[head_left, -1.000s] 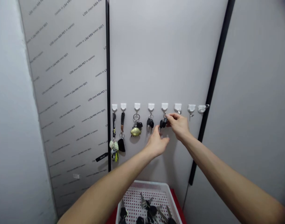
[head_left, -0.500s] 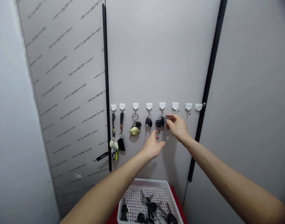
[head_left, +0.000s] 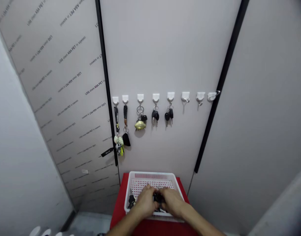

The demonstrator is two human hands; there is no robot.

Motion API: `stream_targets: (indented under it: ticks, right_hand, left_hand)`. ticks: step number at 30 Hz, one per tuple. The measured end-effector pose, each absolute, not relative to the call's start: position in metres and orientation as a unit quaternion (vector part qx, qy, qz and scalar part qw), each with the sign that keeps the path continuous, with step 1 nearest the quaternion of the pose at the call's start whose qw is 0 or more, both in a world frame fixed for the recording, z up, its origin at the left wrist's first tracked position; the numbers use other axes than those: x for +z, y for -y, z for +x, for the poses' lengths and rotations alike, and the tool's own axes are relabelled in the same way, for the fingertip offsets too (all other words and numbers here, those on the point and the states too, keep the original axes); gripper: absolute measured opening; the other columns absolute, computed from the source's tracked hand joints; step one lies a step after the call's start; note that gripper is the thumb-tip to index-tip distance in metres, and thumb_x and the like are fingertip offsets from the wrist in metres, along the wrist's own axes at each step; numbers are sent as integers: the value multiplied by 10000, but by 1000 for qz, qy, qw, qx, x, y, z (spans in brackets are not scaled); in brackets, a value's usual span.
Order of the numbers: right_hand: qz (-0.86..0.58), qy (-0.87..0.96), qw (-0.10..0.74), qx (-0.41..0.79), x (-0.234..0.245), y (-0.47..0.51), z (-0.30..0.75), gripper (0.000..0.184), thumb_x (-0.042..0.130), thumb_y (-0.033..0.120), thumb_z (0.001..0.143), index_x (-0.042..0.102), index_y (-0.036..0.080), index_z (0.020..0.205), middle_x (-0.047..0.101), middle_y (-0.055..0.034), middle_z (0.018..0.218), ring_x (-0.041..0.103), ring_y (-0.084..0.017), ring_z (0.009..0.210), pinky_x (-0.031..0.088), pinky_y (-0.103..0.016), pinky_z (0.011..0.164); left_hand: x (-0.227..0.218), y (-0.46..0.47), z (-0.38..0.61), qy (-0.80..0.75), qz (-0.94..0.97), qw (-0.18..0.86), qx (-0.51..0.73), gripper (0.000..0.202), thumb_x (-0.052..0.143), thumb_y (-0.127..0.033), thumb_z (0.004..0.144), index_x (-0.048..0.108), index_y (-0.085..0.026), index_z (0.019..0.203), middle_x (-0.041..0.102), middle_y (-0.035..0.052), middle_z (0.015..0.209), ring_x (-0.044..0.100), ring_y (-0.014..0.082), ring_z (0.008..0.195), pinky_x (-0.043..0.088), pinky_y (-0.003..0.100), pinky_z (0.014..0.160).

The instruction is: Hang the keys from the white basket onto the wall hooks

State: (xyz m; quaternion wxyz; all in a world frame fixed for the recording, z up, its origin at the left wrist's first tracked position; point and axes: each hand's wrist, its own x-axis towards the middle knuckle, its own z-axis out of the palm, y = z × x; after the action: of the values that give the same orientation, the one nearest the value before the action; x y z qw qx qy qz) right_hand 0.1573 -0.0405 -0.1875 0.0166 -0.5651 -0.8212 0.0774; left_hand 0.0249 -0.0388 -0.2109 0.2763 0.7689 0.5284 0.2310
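Both hands are down inside a white perforated plastic basket (head_left: pixel 176 183), close together. My left hand (head_left: pixel 145 200) has its fingers curled against some black-headed keys (head_left: pixel 158 197). From the other side my right hand (head_left: pixel 172 200) closes on the same keys, its fingertips nearly meeting the left ones. The hands partly hide these keys. Another key with a black head (head_left: pixel 132 199) lies at the basket's left side. On the panel above, a pair of black keys (head_left: pixel 168 114) hangs from the fifth hook, and a similar pair (head_left: pixel 155 115) from the fourth.
The basket stands on a red surface (head_left: pixel 120 196) against the panel. A gold football-shaped keychain (head_left: pixel 140 125), a key fob (head_left: pixel 126 139) on a braided strap and a charm keychain (head_left: pixel 118 146) hang to the left. A bare white hook (head_left: pixel 185 96) sits right of the keys.
Both hands have left the hanging keys and dropped into the basket, closing on keys there. The view has tilted downward. The pair on the fifth hook stays hanging.
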Motion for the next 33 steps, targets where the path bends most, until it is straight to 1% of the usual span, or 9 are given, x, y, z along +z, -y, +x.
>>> stream_targets:
  ticks: [6,9,12,17,22,25,27,30,33]
  right_hand:
    - [-565,818,13,108,-185,38,153,215,403,157,530,568,167,668,594,-63,686,519,-166,637,304,-225,514]
    - [-552,822,60,128,-188,35,158,193,411,136,513,551,156,644,576,-38,693,478,-129,631,287,-202,518]
    - [-543,812,115,183,-187,30,163,140,404,136,539,520,139,617,530,-2,594,423,-89,551,270,-178,482]
    - [-510,783,236,267,-168,23,167,161,368,224,650,491,131,606,462,22,514,390,-75,497,294,-178,471]
    - [-486,763,311,293,-150,26,157,211,436,243,623,526,139,783,550,-23,704,477,-122,657,363,-224,623]
    - [-500,746,354,261,-141,28,151,325,448,236,616,489,141,924,539,-56,864,478,-139,751,355,-258,709]
    - [-496,751,370,229,-136,29,150,347,465,228,604,485,150,942,516,-59,921,461,-148,805,339,-269,743]
    - [-455,776,338,277,-130,30,151,212,419,256,651,545,152,785,550,-36,787,474,-140,741,363,-252,680]
    - [-434,764,325,349,-129,30,153,210,392,289,678,540,140,686,541,-9,638,469,-113,618,371,-225,586]
  left_hand:
    - [-211,40,27,-562,753,273,207,317,479,-149,525,530,-154,838,499,50,864,442,164,798,325,239,704]
    - [-211,37,27,-572,747,268,206,316,429,-77,519,545,-142,806,512,51,847,443,153,789,322,222,688]
    - [-211,34,21,-565,750,270,215,329,377,-21,506,559,-135,755,536,33,743,452,128,709,321,197,627]
    - [-198,25,5,-553,736,304,243,239,374,-69,562,560,-119,703,511,-1,588,423,96,562,297,177,513]
    - [-164,20,4,-499,737,331,313,230,400,-123,585,529,-109,775,496,-11,603,412,84,551,299,164,494]
    - [-141,22,7,-465,763,324,311,367,395,-100,580,460,-138,939,502,-21,619,418,79,527,301,163,480]
    - [-128,25,8,-453,783,300,302,377,373,-81,588,455,-153,949,508,-21,618,426,79,529,310,166,495]
    - [-117,26,10,-446,804,257,298,292,355,-66,590,510,-152,823,515,-15,608,437,85,556,322,175,527]
    - [-115,24,14,-428,797,271,328,277,349,-57,587,501,-153,797,512,-22,606,440,82,564,331,173,525]
